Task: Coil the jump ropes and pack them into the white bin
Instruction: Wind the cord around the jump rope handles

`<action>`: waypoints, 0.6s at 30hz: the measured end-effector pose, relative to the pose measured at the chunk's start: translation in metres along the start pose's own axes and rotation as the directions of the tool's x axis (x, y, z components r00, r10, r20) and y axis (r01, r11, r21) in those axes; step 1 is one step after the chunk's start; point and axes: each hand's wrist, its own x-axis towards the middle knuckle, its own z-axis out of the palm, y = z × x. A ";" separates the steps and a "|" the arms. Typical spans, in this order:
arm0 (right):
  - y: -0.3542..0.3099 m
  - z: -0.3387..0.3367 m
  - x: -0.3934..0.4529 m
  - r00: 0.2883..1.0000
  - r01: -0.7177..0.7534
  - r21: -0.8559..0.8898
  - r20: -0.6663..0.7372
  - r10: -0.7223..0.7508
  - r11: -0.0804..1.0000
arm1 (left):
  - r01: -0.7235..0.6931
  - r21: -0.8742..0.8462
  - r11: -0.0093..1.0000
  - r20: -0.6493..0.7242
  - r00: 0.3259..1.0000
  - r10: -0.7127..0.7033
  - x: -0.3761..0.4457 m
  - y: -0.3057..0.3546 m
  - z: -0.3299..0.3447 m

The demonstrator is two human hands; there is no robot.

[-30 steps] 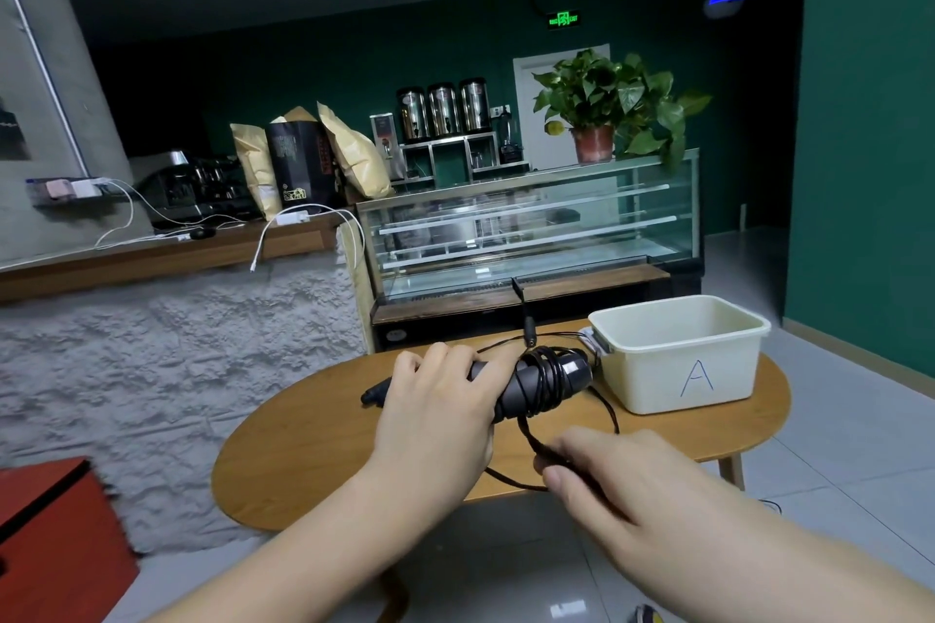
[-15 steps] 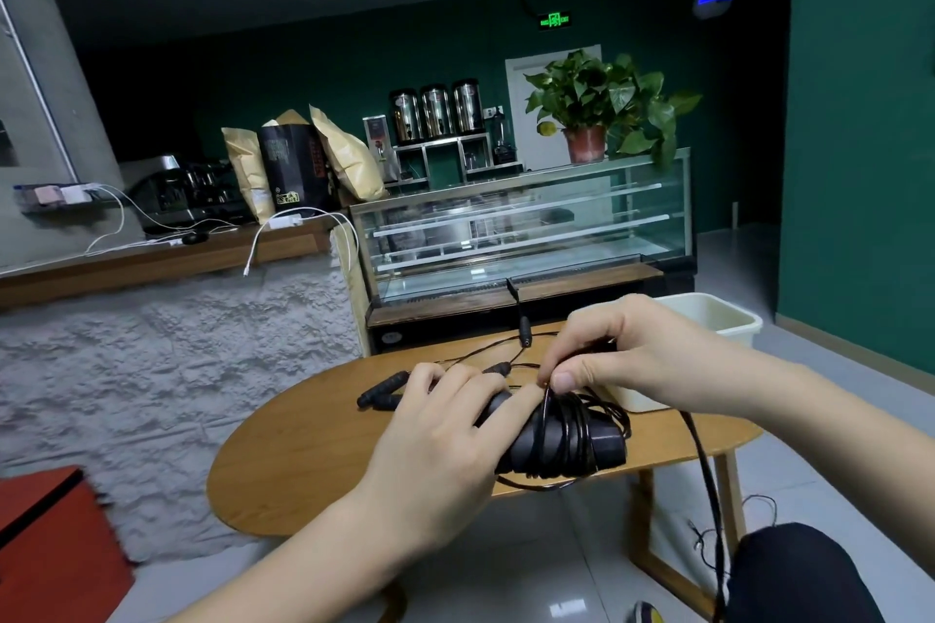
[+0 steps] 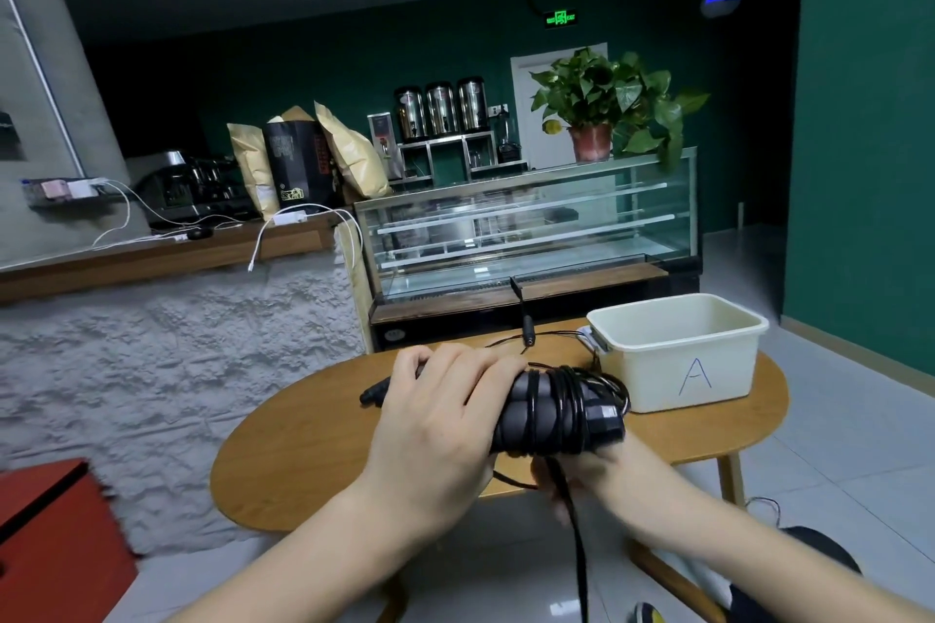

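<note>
My left hand (image 3: 435,425) grips the black handles of a jump rope (image 3: 556,412) held over the wooden table (image 3: 303,450). Several turns of black cord are wound around the handles. My right hand (image 3: 582,476) sits under the bundle, mostly hidden by it, and holds the loose cord (image 3: 571,521) that hangs down toward the floor. The white bin (image 3: 678,354), marked with a blue letter A, stands on the table's right end, just right of the bundle. Another black handle tip (image 3: 374,392) pokes out left of my left hand.
A thin black cable with a plug (image 3: 526,334) lies on the table behind my hands. A glass display case (image 3: 526,228) stands beyond the table and a stone-faced counter (image 3: 177,344) to the left. A red box (image 3: 55,536) sits at lower left.
My right hand went from above the bundle down to beneath it, carrying the cord around the handles. The left hand kept its grip on the handles.
</note>
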 end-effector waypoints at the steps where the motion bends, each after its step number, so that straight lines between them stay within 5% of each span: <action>1: -0.002 0.009 -0.004 0.999 -0.007 -0.033 0.040 0.008 0.999 | 0.028 0.026 0.999 0.004 1.000 -0.029 0.001 0.000 0.002; 10: -0.047 0.026 -0.028 0.995 0.008 -0.493 0.089 0.041 0.870 | 0.158 0.217 0.963 0.053 0.983 -0.174 0.002 0.000 0.023; 18: -0.085 -0.018 -0.034 0.980 0.141 -0.701 -0.001 -0.198 0.699 | 0.035 0.152 0.988 0.232 0.970 -0.070 -0.011 0.000 0.025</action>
